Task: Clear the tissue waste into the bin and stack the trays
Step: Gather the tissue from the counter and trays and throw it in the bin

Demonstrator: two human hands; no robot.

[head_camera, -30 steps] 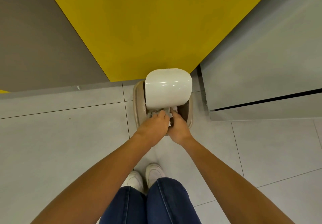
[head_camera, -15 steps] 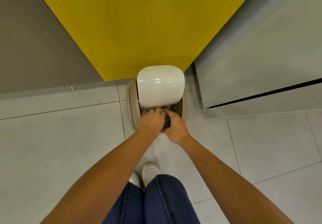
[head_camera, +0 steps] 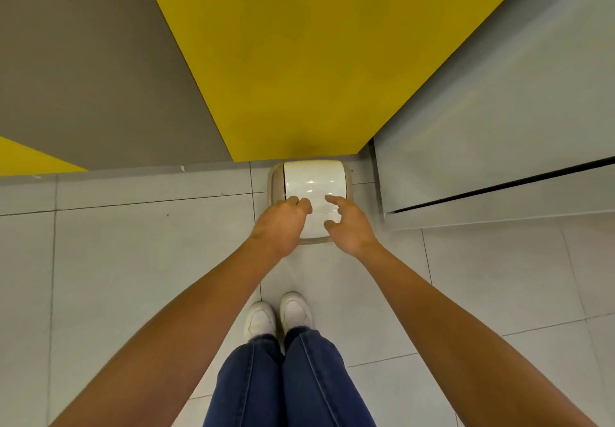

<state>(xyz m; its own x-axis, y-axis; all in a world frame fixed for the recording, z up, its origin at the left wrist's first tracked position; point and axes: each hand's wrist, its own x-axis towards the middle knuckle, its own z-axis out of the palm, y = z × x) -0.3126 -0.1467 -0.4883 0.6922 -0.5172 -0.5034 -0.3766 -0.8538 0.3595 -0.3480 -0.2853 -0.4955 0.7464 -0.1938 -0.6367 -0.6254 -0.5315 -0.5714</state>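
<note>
A small beige bin with a white swing lid stands on the floor against the yellow wall. The lid lies level over the opening. My left hand hovers over the lid's near left corner with its fingers curled and nothing visible in it. My right hand is over the near right part of the lid, index finger stretched out, thumb apart, holding nothing. No tissue and no trays are in view.
A yellow wall panel and a grey panel rise behind the bin. A pale grey cabinet stands close to its right. I stand on light floor tiles, white shoes just behind the bin.
Both hands have come out of the bin's opening and now sit above the lid. The lid has swung from tilted open to level. The tissue is out of sight. The camera has risen.
</note>
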